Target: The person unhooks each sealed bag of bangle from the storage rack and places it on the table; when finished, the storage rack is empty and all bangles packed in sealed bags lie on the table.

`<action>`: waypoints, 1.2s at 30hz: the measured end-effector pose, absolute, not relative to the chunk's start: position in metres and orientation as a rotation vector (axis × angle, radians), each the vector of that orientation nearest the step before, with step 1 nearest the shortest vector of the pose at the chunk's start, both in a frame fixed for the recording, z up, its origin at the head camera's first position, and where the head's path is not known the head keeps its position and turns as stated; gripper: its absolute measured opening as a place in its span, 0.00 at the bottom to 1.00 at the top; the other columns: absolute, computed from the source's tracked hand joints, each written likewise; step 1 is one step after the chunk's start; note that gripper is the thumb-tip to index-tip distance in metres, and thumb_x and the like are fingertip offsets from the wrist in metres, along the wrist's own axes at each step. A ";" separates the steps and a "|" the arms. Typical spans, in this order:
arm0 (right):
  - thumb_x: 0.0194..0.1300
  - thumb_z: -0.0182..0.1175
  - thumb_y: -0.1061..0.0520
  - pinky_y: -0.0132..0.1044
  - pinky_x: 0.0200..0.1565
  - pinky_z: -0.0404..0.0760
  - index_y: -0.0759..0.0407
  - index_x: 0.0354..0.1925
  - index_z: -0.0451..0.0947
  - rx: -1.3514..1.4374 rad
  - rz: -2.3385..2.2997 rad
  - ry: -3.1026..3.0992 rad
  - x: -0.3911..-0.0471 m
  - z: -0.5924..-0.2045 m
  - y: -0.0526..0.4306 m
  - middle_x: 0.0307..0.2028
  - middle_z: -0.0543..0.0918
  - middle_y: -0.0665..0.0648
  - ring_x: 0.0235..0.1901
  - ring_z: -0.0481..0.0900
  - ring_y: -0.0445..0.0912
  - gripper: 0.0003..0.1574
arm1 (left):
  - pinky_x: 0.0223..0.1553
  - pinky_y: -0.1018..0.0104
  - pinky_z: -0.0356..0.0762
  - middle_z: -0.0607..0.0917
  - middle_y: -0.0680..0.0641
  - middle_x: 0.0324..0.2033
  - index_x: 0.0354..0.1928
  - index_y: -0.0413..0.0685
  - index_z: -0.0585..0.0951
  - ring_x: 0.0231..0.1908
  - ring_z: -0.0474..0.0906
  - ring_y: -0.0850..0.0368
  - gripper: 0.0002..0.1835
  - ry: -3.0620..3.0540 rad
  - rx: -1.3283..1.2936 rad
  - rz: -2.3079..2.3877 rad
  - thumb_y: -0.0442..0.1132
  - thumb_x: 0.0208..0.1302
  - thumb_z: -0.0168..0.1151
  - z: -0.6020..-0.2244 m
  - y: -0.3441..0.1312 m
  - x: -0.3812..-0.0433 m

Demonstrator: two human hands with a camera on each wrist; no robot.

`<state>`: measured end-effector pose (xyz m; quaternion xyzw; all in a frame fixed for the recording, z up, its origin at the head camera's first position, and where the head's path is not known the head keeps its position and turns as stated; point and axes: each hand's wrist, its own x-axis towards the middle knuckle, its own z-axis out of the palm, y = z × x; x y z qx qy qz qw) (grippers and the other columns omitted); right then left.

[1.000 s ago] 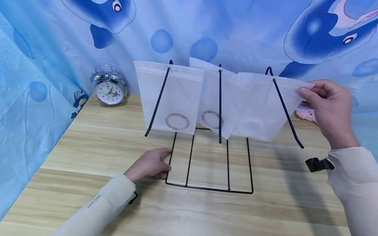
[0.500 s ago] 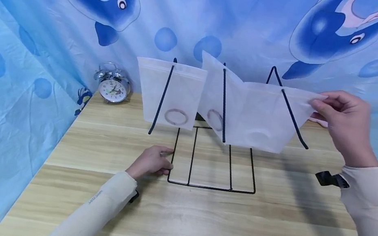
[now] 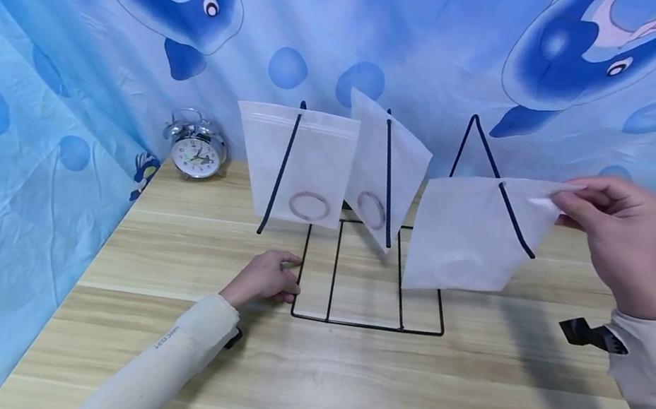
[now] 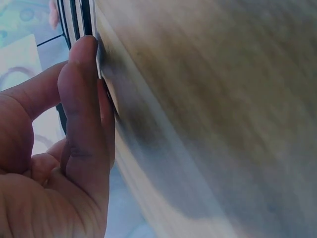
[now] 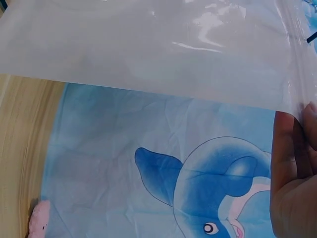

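Right hand (image 3: 621, 240) pinches the zip bag (image 3: 471, 234) at two o'clock, on the three-o'clock prong (image 3: 513, 217); guide it straight along the wire. Left hand (image 3: 264, 276) touches the rack (image 3: 363, 325) at nine o'clock, grip unclear.

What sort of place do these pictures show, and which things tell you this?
Probably a makeshift tabletop recording corner, perhaps indoors at home: a wood-grain table, a blue dolphin-print sheet hanging behind it, and a twin-bell alarm clock near the table's back edge.
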<state>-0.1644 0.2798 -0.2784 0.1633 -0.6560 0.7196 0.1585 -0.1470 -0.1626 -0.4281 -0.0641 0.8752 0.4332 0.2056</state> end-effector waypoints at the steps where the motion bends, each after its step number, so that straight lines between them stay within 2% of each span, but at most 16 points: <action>1: 0.62 0.62 0.77 0.28 0.33 0.85 0.79 0.44 0.82 0.468 2.043 -1.889 -0.162 -0.278 0.280 0.35 0.87 0.58 0.33 0.86 0.43 0.11 | 0.27 0.66 0.84 0.85 0.46 0.33 0.66 0.42 0.75 0.23 0.84 0.56 0.32 2.435 -0.187 1.213 0.28 0.57 0.72 -0.428 -0.163 -0.148; 10: 0.64 0.61 0.77 0.27 0.34 0.84 0.81 0.45 0.80 0.512 1.987 -1.917 -0.143 -0.276 0.286 0.37 0.88 0.57 0.34 0.86 0.43 0.11 | 0.28 0.66 0.84 0.86 0.47 0.34 0.63 0.43 0.77 0.24 0.85 0.57 0.32 2.463 -0.202 1.204 0.28 0.54 0.73 -0.429 -0.163 -0.149; 16: 0.63 0.58 0.79 0.28 0.35 0.85 0.85 0.42 0.78 0.593 2.024 -1.891 -0.133 -0.275 0.290 0.38 0.88 0.60 0.35 0.86 0.44 0.08 | 0.30 0.64 0.86 0.85 0.44 0.37 0.64 0.40 0.76 0.26 0.85 0.55 0.33 2.375 -0.205 1.321 0.25 0.54 0.73 -0.432 -0.166 -0.150; 22: 0.63 0.56 0.82 0.29 0.36 0.85 0.84 0.42 0.79 0.643 2.091 -1.855 -0.127 -0.281 0.298 0.37 0.88 0.61 0.35 0.87 0.46 0.09 | 0.31 0.64 0.86 0.85 0.43 0.37 0.64 0.38 0.77 0.25 0.85 0.55 0.33 2.339 -0.204 1.371 0.22 0.53 0.72 -0.432 -0.167 -0.151; 26: 0.64 0.55 0.81 0.28 0.36 0.85 0.85 0.42 0.78 0.661 2.086 -1.853 -0.122 -0.283 0.302 0.38 0.88 0.61 0.36 0.87 0.46 0.09 | 0.31 0.63 0.86 0.85 0.43 0.37 0.64 0.39 0.77 0.26 0.85 0.55 0.33 2.339 -0.211 1.375 0.23 0.53 0.73 -0.430 -0.167 -0.150; 32: 0.65 0.51 0.82 0.28 0.38 0.84 0.88 0.42 0.75 0.754 2.062 -1.851 -0.115 -0.284 0.305 0.40 0.88 0.64 0.43 0.86 0.49 0.08 | 0.32 0.64 0.86 0.85 0.44 0.38 0.64 0.40 0.77 0.28 0.86 0.54 0.33 2.341 -0.216 1.365 0.24 0.54 0.73 -0.429 -0.167 -0.150; 36: 0.67 0.53 0.80 0.28 0.39 0.84 0.87 0.43 0.76 0.710 2.033 -1.898 -0.109 -0.287 0.313 0.40 0.88 0.62 0.41 0.87 0.47 0.09 | 0.32 0.63 0.86 0.85 0.44 0.38 0.64 0.40 0.76 0.28 0.86 0.54 0.33 2.334 -0.218 1.378 0.24 0.54 0.73 -0.431 -0.167 -0.150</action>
